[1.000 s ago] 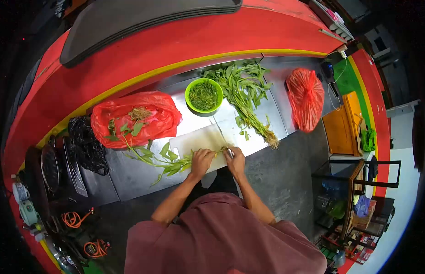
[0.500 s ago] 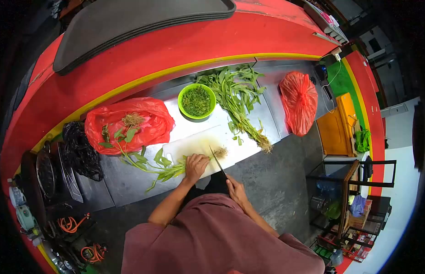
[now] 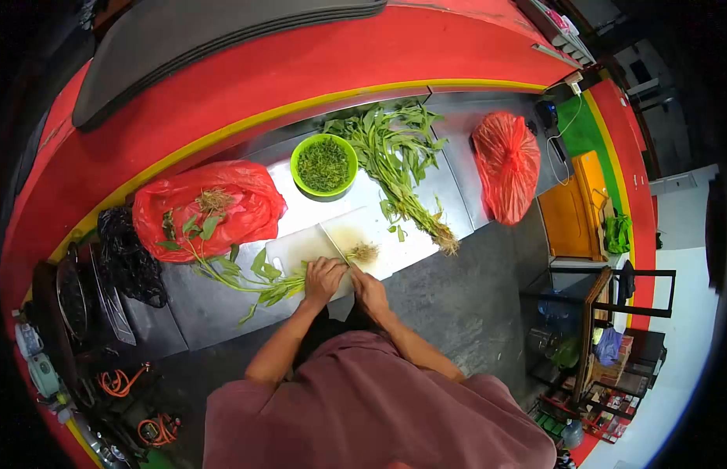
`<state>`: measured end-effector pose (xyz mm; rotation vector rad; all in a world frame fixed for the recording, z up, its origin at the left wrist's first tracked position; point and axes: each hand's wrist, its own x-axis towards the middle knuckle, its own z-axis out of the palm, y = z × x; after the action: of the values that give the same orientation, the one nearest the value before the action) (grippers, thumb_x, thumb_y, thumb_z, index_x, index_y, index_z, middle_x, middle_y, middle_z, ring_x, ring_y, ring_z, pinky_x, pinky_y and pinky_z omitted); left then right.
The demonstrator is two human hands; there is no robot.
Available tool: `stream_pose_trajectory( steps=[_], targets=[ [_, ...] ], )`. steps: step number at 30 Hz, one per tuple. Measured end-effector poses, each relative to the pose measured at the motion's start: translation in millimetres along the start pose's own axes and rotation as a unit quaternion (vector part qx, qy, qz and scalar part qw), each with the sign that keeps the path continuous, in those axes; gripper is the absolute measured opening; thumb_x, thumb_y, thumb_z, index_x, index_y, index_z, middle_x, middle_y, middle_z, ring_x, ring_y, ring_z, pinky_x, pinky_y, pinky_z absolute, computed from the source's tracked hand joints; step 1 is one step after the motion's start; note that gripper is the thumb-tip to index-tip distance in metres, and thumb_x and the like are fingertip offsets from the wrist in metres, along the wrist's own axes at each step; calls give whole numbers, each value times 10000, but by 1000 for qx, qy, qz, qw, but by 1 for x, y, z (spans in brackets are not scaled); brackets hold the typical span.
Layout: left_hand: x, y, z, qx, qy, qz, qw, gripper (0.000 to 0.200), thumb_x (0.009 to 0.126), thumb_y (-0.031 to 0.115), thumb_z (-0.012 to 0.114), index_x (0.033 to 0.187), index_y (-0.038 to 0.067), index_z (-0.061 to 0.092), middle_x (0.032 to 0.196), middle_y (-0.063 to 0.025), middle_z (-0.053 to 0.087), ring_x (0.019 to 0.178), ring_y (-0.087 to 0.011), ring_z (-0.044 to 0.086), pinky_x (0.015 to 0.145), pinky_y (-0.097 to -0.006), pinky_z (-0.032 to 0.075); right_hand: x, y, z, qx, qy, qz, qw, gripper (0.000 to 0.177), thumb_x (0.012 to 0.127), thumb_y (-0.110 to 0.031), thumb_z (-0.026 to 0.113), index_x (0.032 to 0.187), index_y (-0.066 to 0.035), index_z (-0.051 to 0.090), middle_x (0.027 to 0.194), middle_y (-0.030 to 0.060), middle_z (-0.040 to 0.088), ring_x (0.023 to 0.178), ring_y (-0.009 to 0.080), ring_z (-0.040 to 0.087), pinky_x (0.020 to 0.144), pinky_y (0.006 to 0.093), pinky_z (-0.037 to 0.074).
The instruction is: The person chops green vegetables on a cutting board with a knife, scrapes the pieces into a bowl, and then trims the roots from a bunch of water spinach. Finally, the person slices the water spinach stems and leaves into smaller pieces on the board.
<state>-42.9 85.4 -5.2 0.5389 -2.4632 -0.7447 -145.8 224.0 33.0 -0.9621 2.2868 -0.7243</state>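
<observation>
Left hand [image 3: 323, 280] lies palm down, its bent fingers gathered over slender green stems [image 3: 291, 286] on a smooth white cutting board [image 3: 294, 244]. The right hand [image 3: 369, 295] is closed round the handle of a knife [image 3: 333, 241], its narrow blade slanting across the board; both forearms angle inward. Just beside the blade sits a wiry, pale-brown root tuft [image 3: 364, 252]. Farther off stand a round lime-green bowl [image 3: 324, 193] of chopped greens, a leafy bunch [image 3: 391, 160] and a crinkled red plastic bag [image 3: 258, 195].
</observation>
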Motion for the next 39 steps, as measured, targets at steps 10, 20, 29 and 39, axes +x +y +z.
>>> stream_pose_trajectory(
  steps=[10, 20, 29, 39],
  targets=[
    [7, 8, -5, -65, 51, -30, 996, 117, 834, 174, 758, 910, 91, 724, 892, -41, 668, 858, -258, 629, 789, -404, 429, -4, -28, -39, 146, 29, -3, 989, 364, 1049, -283, 527, 1316, -56, 625, 951, 295, 684, 844, 401, 709, 728, 453, 525],
    [43, 22, -39, -63, -46, -58, 995, 381, 826, 213, 784, 1162, 80, 664, 1022, -90, 652, 974, -310, 615, 814, -437, 449, -29, 41, -38, 125, 165, 137, 969, 348, 963, -287, 682, 1120, 24, 662, 691, 127, 611, 622, 165, 562, 584, 364, 470],
    [9, -6, -32, -90, -75, -69, 991, 220, 812, 128, 756, 1017, 65, 704, 946, -113, 666, 916, -342, 626, 808, -445, 484, -35, 50, -34, 133, 193, 125, 964, 352, 955, -287, 697, 1134, 15, 659, 675, 124, 618, 603, 169, 563, 573, 365, 458],
    [-42, -46, -107, -16, 9, -184, 983, 212, 803, 84, 736, 1010, 54, 701, 916, -141, 675, 887, -350, 644, 770, -444, 485, -38, 65, -28, 159, 207, 149, 954, 408, 932, -310, 717, 1110, 56, 681, 735, 102, 651, 659, 142, 567, 620, 328, 482]
  ],
)
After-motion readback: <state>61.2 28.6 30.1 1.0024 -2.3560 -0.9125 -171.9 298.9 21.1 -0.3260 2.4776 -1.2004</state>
